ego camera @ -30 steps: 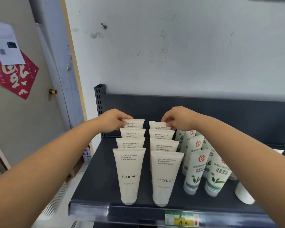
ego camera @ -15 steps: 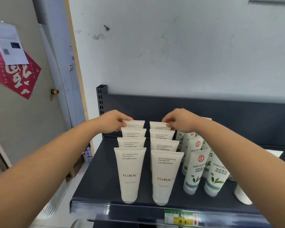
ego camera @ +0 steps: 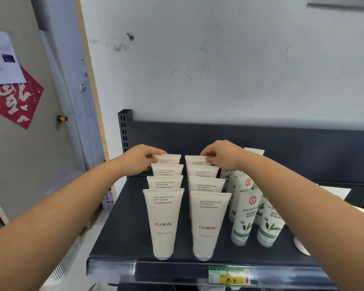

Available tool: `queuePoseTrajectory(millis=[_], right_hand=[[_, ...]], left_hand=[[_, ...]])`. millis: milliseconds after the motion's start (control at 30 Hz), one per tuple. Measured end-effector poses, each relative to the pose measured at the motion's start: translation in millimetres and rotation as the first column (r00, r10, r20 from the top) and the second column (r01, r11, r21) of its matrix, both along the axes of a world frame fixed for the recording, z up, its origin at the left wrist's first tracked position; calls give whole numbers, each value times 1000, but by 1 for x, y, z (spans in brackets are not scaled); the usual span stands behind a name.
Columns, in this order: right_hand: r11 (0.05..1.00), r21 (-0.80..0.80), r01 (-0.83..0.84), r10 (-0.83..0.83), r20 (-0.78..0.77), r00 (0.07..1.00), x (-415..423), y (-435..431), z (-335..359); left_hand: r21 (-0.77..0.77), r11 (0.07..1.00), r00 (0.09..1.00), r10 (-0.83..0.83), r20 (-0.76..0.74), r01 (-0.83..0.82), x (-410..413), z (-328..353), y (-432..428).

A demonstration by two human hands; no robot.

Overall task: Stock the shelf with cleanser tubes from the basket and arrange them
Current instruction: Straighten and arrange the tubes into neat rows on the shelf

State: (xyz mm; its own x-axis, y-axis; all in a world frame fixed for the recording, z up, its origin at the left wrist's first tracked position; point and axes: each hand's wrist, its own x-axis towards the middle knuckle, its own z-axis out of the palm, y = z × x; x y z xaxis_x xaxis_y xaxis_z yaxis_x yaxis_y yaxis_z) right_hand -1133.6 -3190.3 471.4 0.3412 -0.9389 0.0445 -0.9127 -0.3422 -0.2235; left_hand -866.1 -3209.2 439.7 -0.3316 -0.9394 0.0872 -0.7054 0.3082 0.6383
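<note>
cleanser tubes (ego camera: 164,223): eight white floral ones stand cap-down on the dark shelf (ego camera: 118,238), two columns of four running front to back, each tube just behind the next, labels facing the camera. left hand (ego camera: 139,159) pinches the top edge of the rear left tube (ego camera: 170,159), thumb and fingers closed on it. right hand (ego camera: 221,155) pinches the top edge of the rear right tube (ego camera: 194,160) the same way. both forearms reach in from the bottom corners, the right one crossing in front of the green-leaf tubes (ego camera: 243,217) (white with a round red logo), which stand in a looser bunch just right of the floral columns. front two floral tubes sit near the shelf lip, upright, a small gap between them. yellow-green price tag (ego camera: 229,275) on the lip rail below the right column. dark back panel (ego camera: 292,148) behind the rows, scuffed white wall (ego camera: 219,70) above. door (ego camera: 29,154) at left with a red paper (ego camera: 15,99) and a white sheet (ego camera: 2,57) stuck on it.
</note>
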Motion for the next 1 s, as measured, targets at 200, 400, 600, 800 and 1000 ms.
queuePoseTrajectory(millis=[200, 400, 600, 800, 1000], right_hand=[[999, 50, 19, -18, -22, 1000, -6, 8, 6], [994, 25, 106, -108, 108, 988, -32, 34, 31], [982, -40, 186, -176, 184, 967, -63, 68, 30], [974, -58, 220, -209, 158, 965, -96, 102, 28], [985, -56, 165, -157, 117, 981, -117, 133, 27]], left_hand=[[-23, 999, 999, -42, 19, 42, 9, -7, 5], [-38, 999, 997, -18, -74, 15, 19, 4, 8], [-109, 994, 992, 8, -123, -21, 15, 30, 29], [-328, 945, 995, -15, -100, -19, -28, 65, 80], [-356, 921, 987, -163, 16, 158, -106, 78, 141]])
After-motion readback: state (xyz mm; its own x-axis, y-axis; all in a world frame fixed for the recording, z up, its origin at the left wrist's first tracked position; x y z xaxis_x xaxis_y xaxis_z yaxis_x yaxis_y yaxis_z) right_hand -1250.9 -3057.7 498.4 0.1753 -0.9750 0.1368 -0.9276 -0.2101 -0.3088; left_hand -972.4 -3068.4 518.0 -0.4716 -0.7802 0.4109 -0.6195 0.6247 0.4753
